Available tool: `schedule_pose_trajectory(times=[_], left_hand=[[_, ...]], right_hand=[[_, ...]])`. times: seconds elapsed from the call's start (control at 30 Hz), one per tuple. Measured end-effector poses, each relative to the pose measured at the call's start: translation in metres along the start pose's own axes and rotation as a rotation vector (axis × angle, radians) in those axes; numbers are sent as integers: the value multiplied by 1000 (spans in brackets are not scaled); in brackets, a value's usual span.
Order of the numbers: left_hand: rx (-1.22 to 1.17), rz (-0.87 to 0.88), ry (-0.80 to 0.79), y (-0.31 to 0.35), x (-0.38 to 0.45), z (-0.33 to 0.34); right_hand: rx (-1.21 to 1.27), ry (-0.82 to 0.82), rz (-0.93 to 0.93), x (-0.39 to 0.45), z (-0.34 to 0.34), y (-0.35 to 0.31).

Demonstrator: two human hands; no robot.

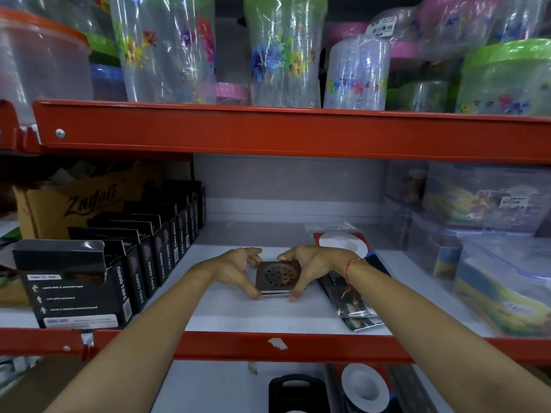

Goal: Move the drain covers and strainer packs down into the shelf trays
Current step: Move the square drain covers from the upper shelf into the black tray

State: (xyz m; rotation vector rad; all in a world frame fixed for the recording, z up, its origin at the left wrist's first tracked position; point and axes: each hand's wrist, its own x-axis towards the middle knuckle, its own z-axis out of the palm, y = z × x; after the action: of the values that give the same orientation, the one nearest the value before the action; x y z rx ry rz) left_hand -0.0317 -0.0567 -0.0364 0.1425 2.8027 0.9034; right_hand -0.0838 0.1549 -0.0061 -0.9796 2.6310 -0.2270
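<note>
A small stack of square metal drain covers (278,276) with round perforated centres rests on the white middle shelf (244,314). My left hand (238,271) grips its left side and my right hand (313,266) grips its right side. Just to the right, under my right wrist, lie flat strainer packs (354,305) with a white disc showing at the top. On the shelf below, another strainer pack (365,386) and a black tray (295,391) show at the bottom edge.
Black nano tape boxes (143,263) line the shelf's left side in front of a cardboard box (68,207). Clear plastic containers (501,263) fill the right. Red shelf beams (268,132) cross above and below; floral tumblers (283,52) stand on top.
</note>
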Motion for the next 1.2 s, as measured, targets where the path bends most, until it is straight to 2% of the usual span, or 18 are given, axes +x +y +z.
schedule_pose_trajectory(times=[0.33, 0.5, 0.63, 0.7, 0.77, 0.93, 1.07, 1.2], left_hand=[[51, -78, 21, -18, -15, 3], [96, -105, -130, -14, -24, 4], [223, -103, -159, 0, -35, 10], [254, -81, -120, 13, -40, 11], [269, -46, -81, 31, -42, 14], [160, 48, 4, 84, -30, 43], [79, 45, -12, 111, -5, 76], [17, -61, 51, 132, 18, 95]], right_hand=[[29, -10, -4, 4, 16, 2], [53, -32, -52, -5, 22, 4], [71, -14, -52, -15, 30, 3], [16, 62, -76, -22, 33, 3], [70, 209, -62, -34, 32, 9], [211, 540, 92, -66, 20, 51], [210, 559, 283, -80, 22, 100], [329, 561, 311, -92, 27, 127]])
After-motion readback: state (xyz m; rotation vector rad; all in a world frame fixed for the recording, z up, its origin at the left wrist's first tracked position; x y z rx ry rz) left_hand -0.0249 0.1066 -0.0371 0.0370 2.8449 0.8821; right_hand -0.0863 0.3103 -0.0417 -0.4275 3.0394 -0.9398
